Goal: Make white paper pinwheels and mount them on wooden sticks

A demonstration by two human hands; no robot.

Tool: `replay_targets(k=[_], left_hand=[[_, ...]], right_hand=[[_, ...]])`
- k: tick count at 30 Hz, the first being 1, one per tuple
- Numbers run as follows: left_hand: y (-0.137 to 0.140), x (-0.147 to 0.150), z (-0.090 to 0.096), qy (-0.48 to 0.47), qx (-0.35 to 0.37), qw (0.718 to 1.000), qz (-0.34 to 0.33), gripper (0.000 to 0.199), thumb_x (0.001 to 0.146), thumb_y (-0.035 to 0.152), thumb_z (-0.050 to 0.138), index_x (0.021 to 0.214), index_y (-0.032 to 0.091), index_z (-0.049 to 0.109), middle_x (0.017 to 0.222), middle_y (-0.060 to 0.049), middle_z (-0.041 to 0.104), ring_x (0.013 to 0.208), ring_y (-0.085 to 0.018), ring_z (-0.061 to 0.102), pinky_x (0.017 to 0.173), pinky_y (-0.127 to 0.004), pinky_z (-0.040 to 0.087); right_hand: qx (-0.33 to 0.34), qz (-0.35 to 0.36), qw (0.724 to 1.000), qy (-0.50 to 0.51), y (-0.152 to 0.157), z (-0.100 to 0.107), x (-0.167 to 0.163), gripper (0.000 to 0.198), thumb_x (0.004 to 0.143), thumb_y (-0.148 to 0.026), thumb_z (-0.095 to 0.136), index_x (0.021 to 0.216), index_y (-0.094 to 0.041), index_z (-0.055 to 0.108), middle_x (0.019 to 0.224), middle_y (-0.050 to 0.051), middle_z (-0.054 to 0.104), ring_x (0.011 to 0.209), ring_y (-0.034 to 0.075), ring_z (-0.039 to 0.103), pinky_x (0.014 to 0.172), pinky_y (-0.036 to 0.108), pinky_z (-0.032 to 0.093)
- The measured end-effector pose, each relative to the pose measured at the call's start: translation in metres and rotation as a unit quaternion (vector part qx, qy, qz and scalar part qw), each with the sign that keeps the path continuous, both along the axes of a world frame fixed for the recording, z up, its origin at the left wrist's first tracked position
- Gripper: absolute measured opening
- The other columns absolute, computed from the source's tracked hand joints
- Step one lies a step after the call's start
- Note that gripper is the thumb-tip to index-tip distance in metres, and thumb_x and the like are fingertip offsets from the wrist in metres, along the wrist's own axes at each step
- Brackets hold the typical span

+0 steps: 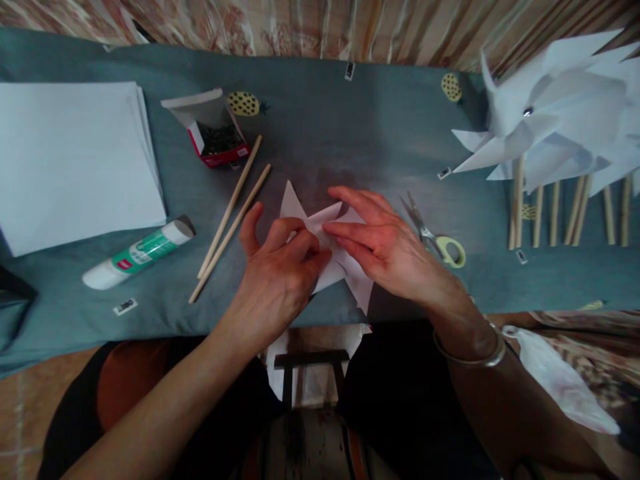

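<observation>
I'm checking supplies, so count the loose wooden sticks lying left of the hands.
2. The first stick runs down from beside the red box; the second stick lies alongside, nearer the left hand. Others could be hidden under the paper stack.

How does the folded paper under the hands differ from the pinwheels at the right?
The folded paper is beneath the left hand and right hand; the pinwheels lie clear of both. Wooden sticks extend from the pinwheels, while none shows on the folded paper, whose middle is partly covered. Both are white, with pointed corners.
</observation>
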State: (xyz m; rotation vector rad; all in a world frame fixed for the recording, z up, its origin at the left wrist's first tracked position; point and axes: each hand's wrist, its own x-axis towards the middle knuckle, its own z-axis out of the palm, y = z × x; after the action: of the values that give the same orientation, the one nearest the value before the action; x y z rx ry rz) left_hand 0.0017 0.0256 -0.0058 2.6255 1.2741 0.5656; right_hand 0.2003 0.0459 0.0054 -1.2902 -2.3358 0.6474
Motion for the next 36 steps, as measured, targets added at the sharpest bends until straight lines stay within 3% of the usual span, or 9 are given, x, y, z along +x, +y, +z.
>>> replay_targets(k=[8,14,20,36], left_hand=[[-0.0002,0.0007,-0.0005,-0.020,-0.022,0.999,0.010,0.019,0.091,0.019,0.050,0.091,0.034,0.062,0.087,0.007,0.067,0.109,-0.022,0.059,0.118,-0.062,0.016],[-0.0006,0.0004,0.0020,0.005,-0.022,1.000,0.003,0.020,0.092,0.018,0.049,0.094,0.033,0.062,0.089,0.006,0.068,0.110,-0.021,0.058,0.118,-0.063,0.014],[-0.0002,0.0007,0.0003,-0.007,-0.026,1.000,0.009,0.018,0.092,0.019,0.050,0.091,0.034,0.061,0.087,0.007,0.067,0.109,-0.022,0.059,0.118,-0.062,0.016],[0.0001,0.0008,0.0017,0.014,-0.008,1.000,0.001,0.018,0.094,0.020,0.048,0.093,0.033,0.060,0.089,0.007,0.068,0.109,-0.021,0.059,0.116,-0.062,0.018]], right_hand=[[0.003,-0.029,0.999,0.015,0.0013,-0.0041,-0.0034,0.027,0.090,-0.021,0.056,0.106,-0.033,0.073,0.139,0.001,0.056,0.129,0.027,0.049,0.106,0.052,0.047],[0.020,-0.017,1.000,-0.005,0.0018,-0.0036,-0.0051,0.023,0.093,-0.023,0.052,0.102,-0.026,0.073,0.135,0.004,0.060,0.126,0.024,0.049,0.106,0.046,0.047],[0.016,-0.017,0.999,0.021,0.0032,-0.0010,-0.0036,0.027,0.092,-0.020,0.052,0.107,-0.032,0.072,0.124,0.000,0.067,0.121,0.026,0.054,0.104,0.051,0.048],[0.006,-0.023,1.000,0.006,0.0044,-0.0015,-0.0050,0.026,0.090,-0.021,0.053,0.101,-0.032,0.074,0.125,0.000,0.066,0.120,0.028,0.052,0.104,0.048,0.047]])
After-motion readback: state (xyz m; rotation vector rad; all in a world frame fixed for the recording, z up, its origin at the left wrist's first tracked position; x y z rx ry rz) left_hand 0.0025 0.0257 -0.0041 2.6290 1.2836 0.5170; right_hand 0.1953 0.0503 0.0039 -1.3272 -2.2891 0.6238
